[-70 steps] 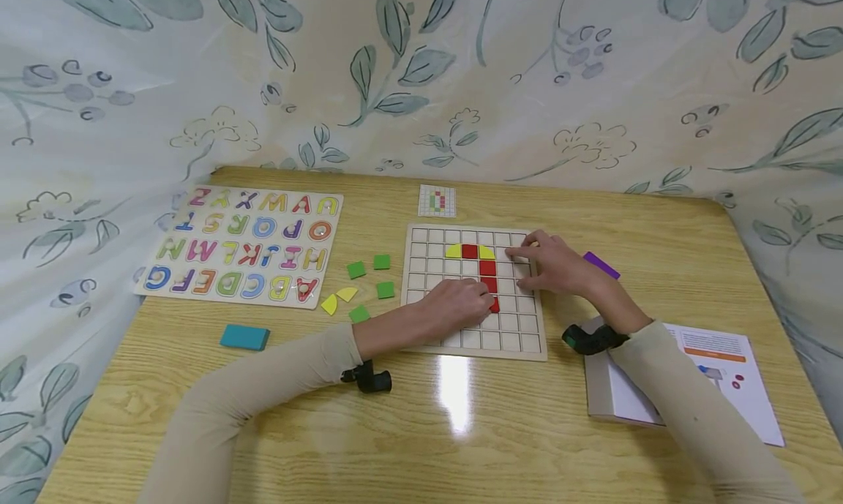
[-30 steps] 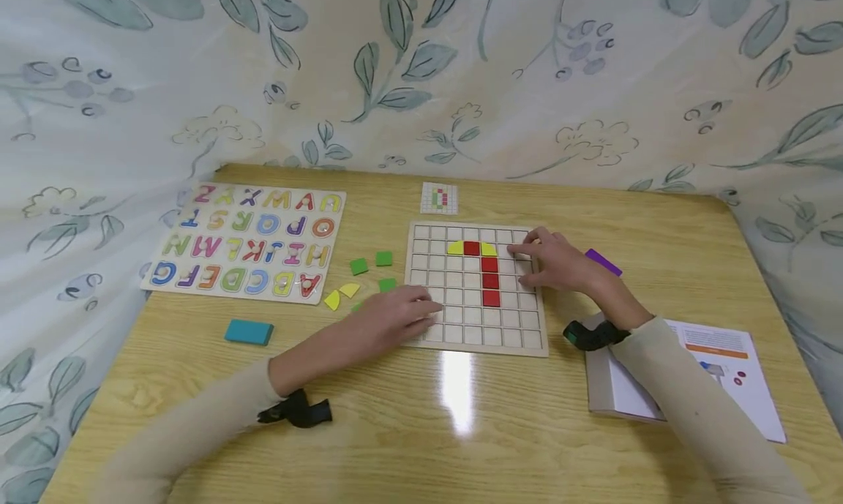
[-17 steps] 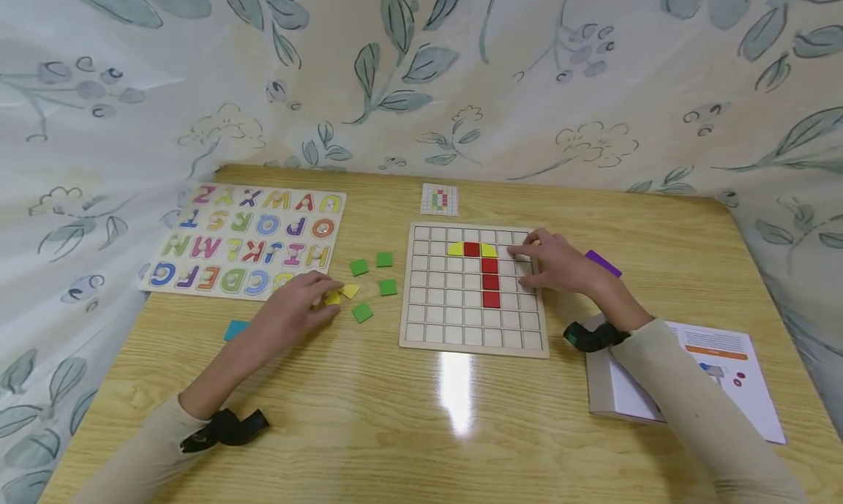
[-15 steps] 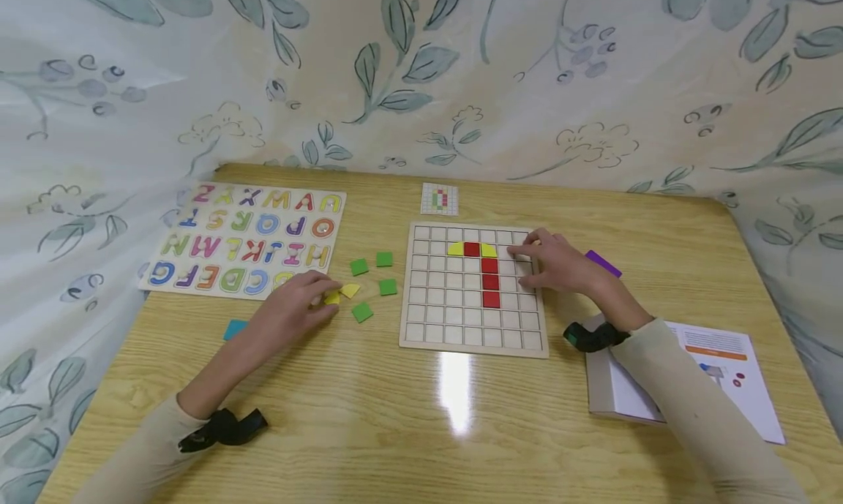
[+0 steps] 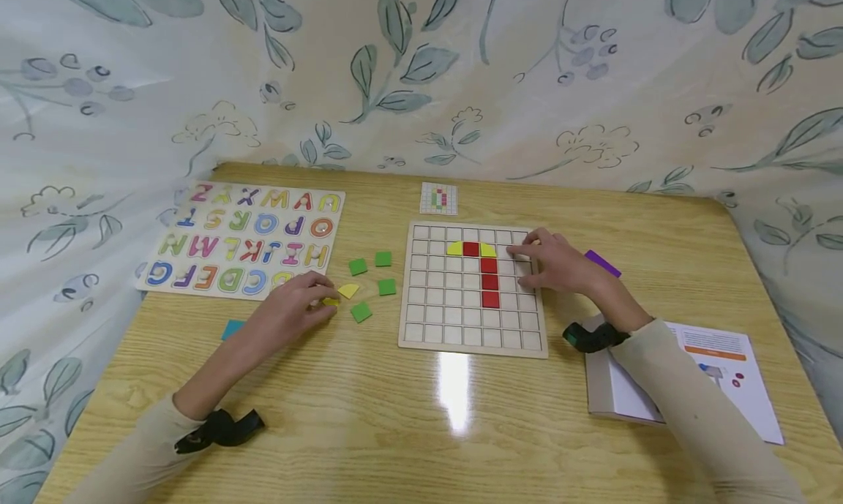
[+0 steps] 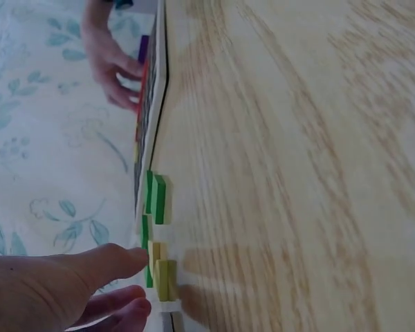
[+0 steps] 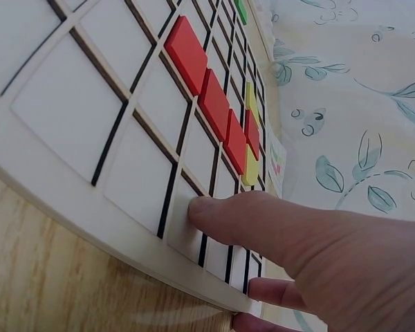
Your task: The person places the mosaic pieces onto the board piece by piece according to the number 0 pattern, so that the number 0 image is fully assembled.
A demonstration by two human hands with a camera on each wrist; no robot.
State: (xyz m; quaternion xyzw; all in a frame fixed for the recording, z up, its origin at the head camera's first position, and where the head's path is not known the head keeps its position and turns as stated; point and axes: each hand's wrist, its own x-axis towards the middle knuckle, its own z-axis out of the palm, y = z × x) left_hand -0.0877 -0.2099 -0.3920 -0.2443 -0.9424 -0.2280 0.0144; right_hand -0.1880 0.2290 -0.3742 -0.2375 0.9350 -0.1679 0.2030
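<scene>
My left hand (image 5: pixel 290 310) is over the table at the left, thumb and fingers apart around a yellow quarter-circle tile (image 5: pixel 331 301). A second yellow tile (image 5: pixel 348 291) lies just beyond the fingertips, with several green square tiles (image 5: pixel 361 311) around it. In the left wrist view, the thumb tip is right beside the yellow tiles (image 6: pixel 163 280). My right hand (image 5: pixel 560 261) rests on the right side of the wooden grid board (image 5: pixel 424 336), its thumb (image 7: pixel 225 218) pressing a bare cell. Red squares (image 5: pixel 489 282) and two yellow quarter-circles (image 5: pixel 455 249) lie in the grid.
A pattern card (image 5: pixel 439 199) lies behind the grid board. At the left is an alphabet puzzle board (image 5: pixel 197 270), with a blue block (image 5: pixel 233 330) partly behind my left forearm. A purple block (image 5: pixel 602 263) and a white box (image 5: pixel 599 380) stand at the right.
My left hand has left the red squares on the grid and moved left to the yellow tiles, where it now stays almost still. The right hand has kept its place on the board.
</scene>
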